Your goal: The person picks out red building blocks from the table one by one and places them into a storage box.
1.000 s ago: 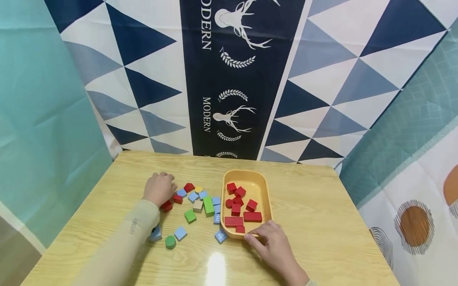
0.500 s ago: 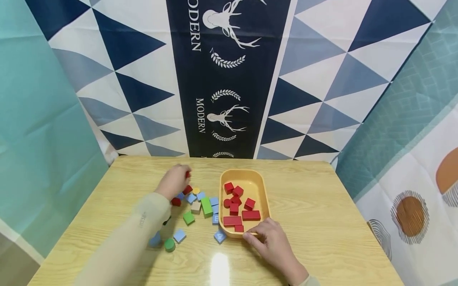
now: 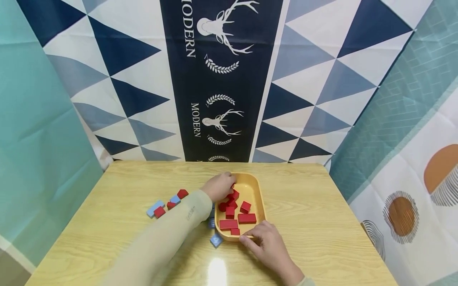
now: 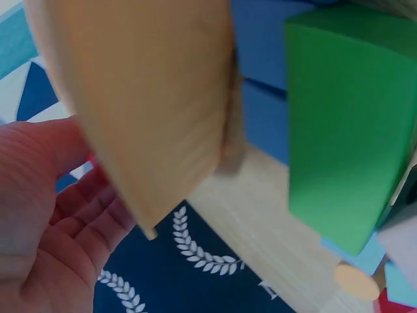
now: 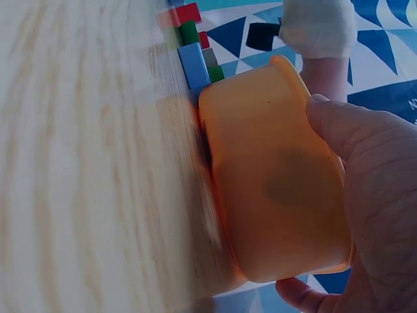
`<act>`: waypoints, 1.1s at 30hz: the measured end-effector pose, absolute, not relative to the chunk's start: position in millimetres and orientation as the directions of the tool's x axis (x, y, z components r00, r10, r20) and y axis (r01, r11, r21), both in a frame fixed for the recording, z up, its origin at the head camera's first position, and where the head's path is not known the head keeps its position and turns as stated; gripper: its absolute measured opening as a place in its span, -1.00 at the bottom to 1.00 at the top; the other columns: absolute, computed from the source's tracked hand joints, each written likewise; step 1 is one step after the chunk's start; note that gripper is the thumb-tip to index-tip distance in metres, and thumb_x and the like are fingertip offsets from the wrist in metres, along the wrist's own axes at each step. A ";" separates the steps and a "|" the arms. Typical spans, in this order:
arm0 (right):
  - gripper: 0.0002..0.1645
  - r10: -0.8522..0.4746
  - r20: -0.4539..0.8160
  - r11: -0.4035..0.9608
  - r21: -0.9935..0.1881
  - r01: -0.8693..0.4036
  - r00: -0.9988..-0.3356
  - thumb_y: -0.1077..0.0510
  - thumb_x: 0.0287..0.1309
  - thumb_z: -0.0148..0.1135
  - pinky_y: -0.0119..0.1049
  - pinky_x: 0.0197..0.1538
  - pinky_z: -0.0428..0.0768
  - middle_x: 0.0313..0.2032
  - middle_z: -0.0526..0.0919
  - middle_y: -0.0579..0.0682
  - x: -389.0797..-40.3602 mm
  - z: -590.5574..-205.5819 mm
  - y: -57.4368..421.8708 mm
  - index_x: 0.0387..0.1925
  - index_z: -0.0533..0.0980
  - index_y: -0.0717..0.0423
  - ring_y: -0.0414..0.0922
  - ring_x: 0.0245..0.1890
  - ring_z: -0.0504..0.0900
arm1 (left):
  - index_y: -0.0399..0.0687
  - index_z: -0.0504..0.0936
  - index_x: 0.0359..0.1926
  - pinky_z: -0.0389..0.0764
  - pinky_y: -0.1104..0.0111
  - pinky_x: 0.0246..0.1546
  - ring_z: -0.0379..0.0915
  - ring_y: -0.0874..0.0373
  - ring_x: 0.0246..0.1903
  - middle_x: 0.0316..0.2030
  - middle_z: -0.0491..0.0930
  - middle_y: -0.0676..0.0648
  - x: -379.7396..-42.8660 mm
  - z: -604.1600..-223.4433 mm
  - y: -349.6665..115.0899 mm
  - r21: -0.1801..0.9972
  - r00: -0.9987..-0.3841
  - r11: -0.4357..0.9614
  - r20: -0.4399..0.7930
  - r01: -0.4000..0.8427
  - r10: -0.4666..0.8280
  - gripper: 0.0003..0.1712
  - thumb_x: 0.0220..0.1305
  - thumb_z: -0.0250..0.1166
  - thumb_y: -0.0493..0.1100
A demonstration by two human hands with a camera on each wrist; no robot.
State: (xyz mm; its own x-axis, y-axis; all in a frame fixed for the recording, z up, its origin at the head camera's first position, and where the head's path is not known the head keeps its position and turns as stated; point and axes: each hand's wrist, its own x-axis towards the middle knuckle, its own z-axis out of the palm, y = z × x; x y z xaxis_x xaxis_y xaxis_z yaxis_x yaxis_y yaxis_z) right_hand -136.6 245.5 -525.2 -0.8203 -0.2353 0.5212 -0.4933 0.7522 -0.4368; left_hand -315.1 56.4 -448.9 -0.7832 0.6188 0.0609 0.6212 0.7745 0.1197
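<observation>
A yellow-orange plastic bin (image 3: 258, 194) holds several red wooden blocks (image 3: 247, 219). Over its far left rim, my left hand (image 3: 219, 187) pinches a small red block (image 4: 92, 158), mostly hidden by the fingers and the bin wall in the left wrist view. My right hand (image 3: 268, 246) grips the bin's near edge, its thumb (image 5: 339, 120) on the rim. Left of the bin lie a red five-sided block (image 3: 182, 194), a red block (image 3: 159, 212) and a long blue block (image 3: 155, 208). The left sleeve hides other blocks in the head view.
A green block (image 4: 352, 130) stands close to the bin's outer wall, with blue blocks (image 4: 264, 52) beside it. One blue block (image 3: 216, 240) lies by the bin's near left corner. Patterned cloth (image 3: 222, 79) hangs behind the wooden table (image 3: 297, 206).
My left hand has carried the red block from the loose blocks on the left, rightward to over the bin. My right hand stays on the bin's edge. The head view has shifted slightly.
</observation>
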 end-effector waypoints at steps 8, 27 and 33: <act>-0.89 -0.233 0.536 0.753 -0.429 -0.499 -0.811 -0.08 0.15 0.61 -0.37 -0.13 0.52 -0.41 0.65 -0.54 -135.8 -527.8 243.8 -0.42 0.78 -0.29 -0.50 -0.27 0.47 | -0.06 0.61 0.19 0.79 0.23 0.06 0.65 0.09 -0.17 -0.03 0.63 -0.13 -317.4 -462.8 56.9 0.101 -0.799 0.792 0.062 0.602 0.598 -0.55 0.34 0.52 -0.19; -0.89 -0.238 0.526 0.752 -0.433 -0.497 -0.817 -0.08 0.16 0.60 -0.37 -0.14 0.50 -0.41 0.66 -0.55 -138.4 -529.0 243.3 -0.42 0.78 -0.28 -0.49 -0.26 0.46 | 0.04 0.74 0.09 0.74 0.27 0.16 0.68 0.14 -0.11 -0.08 0.78 0.00 -317.0 -478.8 51.9 0.006 -0.717 0.723 0.139 0.691 0.683 -0.78 0.58 0.26 -0.07; -0.88 -0.247 0.562 0.746 -0.409 -0.525 -0.790 -0.04 0.13 0.62 -0.37 -0.15 0.48 -0.42 0.67 -0.52 -139.4 -528.7 243.4 -0.43 0.77 -0.26 -0.48 -0.28 0.45 | 0.02 0.74 -0.04 0.74 0.30 -0.04 0.61 0.15 -0.29 -0.31 0.75 0.06 -315.3 -449.8 28.4 0.002 -0.660 0.681 0.246 0.733 0.710 -0.89 0.53 0.31 -0.14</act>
State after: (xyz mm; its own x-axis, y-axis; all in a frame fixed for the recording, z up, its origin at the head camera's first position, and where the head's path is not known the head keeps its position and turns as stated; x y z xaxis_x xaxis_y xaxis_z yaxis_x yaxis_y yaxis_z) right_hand -139.4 243.4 -528.7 -0.7896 -0.2468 0.5617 -0.5246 0.7465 -0.4094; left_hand -315.3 28.4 -449.8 -0.6601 0.7098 0.2460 0.7326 0.6806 0.0019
